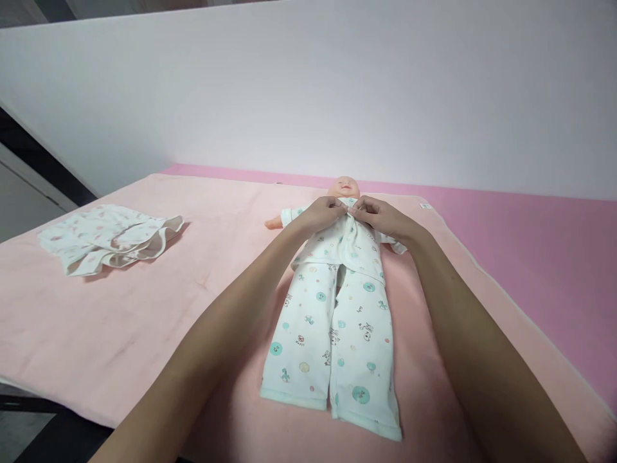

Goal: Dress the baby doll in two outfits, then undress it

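A baby doll point(345, 186) lies on its back, dressed in a white printed top point(359, 251) and matching long pants point(364, 341) with pale green cuffs. At the top's front, near the doll's neck, my left hand point(324, 213) pinches the fabric. My right hand point(378, 215) meets it there, fingertips closed on the other edge of the front opening. Any fastener between the fingers is too small to make out. One doll hand point(274, 222) pokes out of the sleeve on the left; the other sleeve is partly behind my right wrist.
A folded white garment with pink print point(116, 238) lies at the left on the light pink blanket point(212, 321). Beneath the blanket is a darker pink surface point(520, 257). A white wall point(308, 90) rises behind. The table edge is at lower left.
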Motion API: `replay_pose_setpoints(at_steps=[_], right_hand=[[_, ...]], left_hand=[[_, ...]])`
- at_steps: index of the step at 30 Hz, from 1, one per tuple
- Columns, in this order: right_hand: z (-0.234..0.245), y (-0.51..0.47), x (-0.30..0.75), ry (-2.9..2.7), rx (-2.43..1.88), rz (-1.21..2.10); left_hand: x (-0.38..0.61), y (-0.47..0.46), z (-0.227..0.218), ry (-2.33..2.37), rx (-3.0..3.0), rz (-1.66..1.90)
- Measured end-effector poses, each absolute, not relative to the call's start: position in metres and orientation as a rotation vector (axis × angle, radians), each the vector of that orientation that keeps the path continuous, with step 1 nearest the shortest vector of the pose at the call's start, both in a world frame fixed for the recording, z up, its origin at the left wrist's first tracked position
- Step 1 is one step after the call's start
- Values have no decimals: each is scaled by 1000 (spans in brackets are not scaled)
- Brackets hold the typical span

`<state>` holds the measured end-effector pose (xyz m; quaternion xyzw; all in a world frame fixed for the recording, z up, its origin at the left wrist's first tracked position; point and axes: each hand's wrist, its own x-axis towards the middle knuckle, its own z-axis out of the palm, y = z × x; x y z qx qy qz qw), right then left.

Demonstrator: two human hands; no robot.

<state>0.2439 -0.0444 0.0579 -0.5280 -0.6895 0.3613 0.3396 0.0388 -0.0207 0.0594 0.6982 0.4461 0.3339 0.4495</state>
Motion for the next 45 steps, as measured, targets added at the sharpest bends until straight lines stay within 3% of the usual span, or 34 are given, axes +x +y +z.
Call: replay_pose_setpoints(at_steps=[13,23,32,45], right_hand=[[44,-38,255,-1522,-1365,1185],[45,-32,253,-1527,-1424,1089],[53,5,237,-1483,-1694,728],[44,10,245,-1445,-1598,847]], left_hand=[[37,-17,56,1059,1615,792],[38,-19,58,1099,1653,838],[59,14,63,1263,1724,893],[68,23,45,1238,1693,1003]])
